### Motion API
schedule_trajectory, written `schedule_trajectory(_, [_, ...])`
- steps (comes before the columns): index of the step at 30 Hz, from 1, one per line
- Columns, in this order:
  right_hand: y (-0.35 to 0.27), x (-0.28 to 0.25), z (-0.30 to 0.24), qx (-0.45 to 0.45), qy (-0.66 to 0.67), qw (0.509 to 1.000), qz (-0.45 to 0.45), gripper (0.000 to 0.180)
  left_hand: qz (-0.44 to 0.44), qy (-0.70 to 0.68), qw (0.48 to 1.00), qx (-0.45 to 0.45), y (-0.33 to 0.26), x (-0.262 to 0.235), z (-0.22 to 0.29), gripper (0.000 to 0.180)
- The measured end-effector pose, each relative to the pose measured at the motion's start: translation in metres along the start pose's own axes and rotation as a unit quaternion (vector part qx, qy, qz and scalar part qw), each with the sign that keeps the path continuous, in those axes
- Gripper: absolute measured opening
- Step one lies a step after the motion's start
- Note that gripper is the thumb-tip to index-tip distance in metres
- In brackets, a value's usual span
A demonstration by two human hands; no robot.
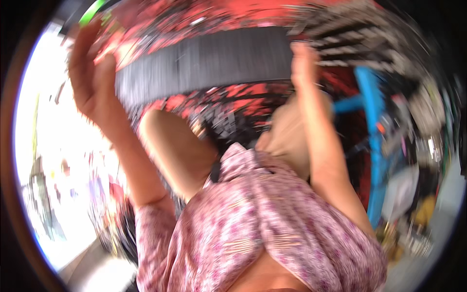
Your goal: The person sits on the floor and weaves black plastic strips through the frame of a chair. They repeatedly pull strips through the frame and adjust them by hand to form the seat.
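The picture is smeared by motion. Both my arms are raised in front of me. My left hand (91, 73) is at the upper left, against the left edge of a red and black patterned cloth (228, 95) with a wide dark grey band (204, 61). My right hand (304, 62) is up at the cloth's right side, fingers closed on it. The cloth hangs spread between the two hands. Below it show my pink flowered sleeves and top (262, 228) and two tan rounded shapes (172, 148), likely my knees.
A bright blue frame (373, 121) stands to the right, with a cluttered heap of small goods (413, 194) beyond it. A striped black and white fabric (360, 36) is at the upper right. The left side is washed out by strong daylight (53, 160).
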State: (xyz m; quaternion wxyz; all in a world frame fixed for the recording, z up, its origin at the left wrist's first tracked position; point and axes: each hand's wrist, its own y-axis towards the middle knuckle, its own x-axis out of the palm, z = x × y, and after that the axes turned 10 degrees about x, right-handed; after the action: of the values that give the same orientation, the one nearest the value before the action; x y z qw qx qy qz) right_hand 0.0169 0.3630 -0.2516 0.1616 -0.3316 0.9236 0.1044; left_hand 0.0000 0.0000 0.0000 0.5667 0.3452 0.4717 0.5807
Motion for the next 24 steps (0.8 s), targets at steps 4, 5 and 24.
schedule_trajectory(4, [0.048,-0.055,0.042,0.146,0.232,0.96,-0.053,0.026,0.102,0.133,0.923,-0.345,-0.162,-0.106,-0.043,0.025])
schedule_trajectory(5, [0.051,-0.056,0.045,0.165,0.215,0.961,-0.049,0.031,0.132,0.149,0.915,-0.349,-0.216,-0.147,-0.045,0.023])
schedule_trajectory(24, [0.062,-0.05,0.031,-0.041,-0.086,0.995,0.033,0.064,0.372,0.27,0.429,-0.778,-0.638,-0.212,0.295,0.021])
